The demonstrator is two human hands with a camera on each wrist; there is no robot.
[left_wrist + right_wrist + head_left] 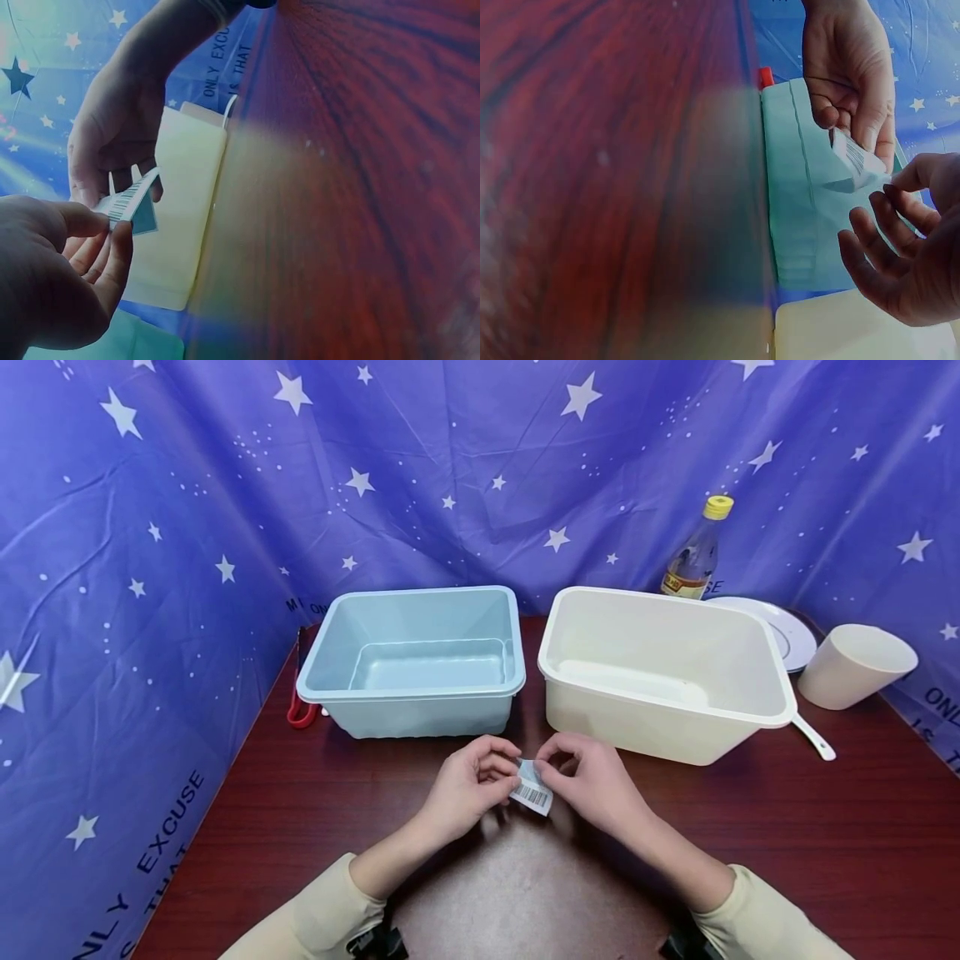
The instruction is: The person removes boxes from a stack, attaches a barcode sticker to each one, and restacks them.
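Note:
A small white packet (pixel 531 788) with a barcode is held just above the dark red table (pixel 750 860), in front of the two tubs. My left hand (pixel 508 773) pinches its left edge between thumb and fingers. From the other side, my right hand (pixel 547 766) pinches the top right edge. In the left wrist view the packet (pixel 131 202) hangs between the left hand (pixel 101 225) and the right hand (pixel 105 184). The right wrist view shows the packet (pixel 855 161) between the right hand (pixel 891 184) and the left hand (pixel 855 131).
A light blue tub (pixel 412 693) and a cream tub (pixel 660 727) stand side by side behind the hands. At the back right are a yellow-capped bottle (pixel 693 560), a white plate (pixel 791 639), a cream cup (pixel 855 664) and a white spoon (pixel 813 739). Red handles (pixel 300 714) lie left of the blue tub.

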